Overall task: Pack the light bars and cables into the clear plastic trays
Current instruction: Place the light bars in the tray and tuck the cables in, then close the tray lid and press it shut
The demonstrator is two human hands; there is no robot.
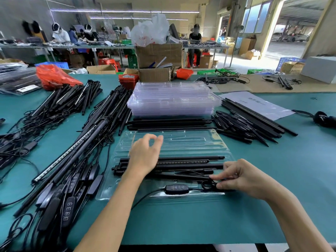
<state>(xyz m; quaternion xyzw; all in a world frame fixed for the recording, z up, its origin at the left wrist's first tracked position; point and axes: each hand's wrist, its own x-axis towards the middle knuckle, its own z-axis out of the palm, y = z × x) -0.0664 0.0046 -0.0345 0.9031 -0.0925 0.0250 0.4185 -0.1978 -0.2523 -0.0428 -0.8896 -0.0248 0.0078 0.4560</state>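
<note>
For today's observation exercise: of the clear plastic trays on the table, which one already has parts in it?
The single open tray lying nearest the person, under both hands; it holds black bars and a cable controller. The stacked trays behind look empty.

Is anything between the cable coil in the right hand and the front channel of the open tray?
Nothing visible. The right hand pinches the cable coil right over the open tray's front channel, beside the controller already lying there. The left hand hovers above the packed bars, farther back.

Right hand (241,179) pinching cable (209,185), tray (181,142)
</note>
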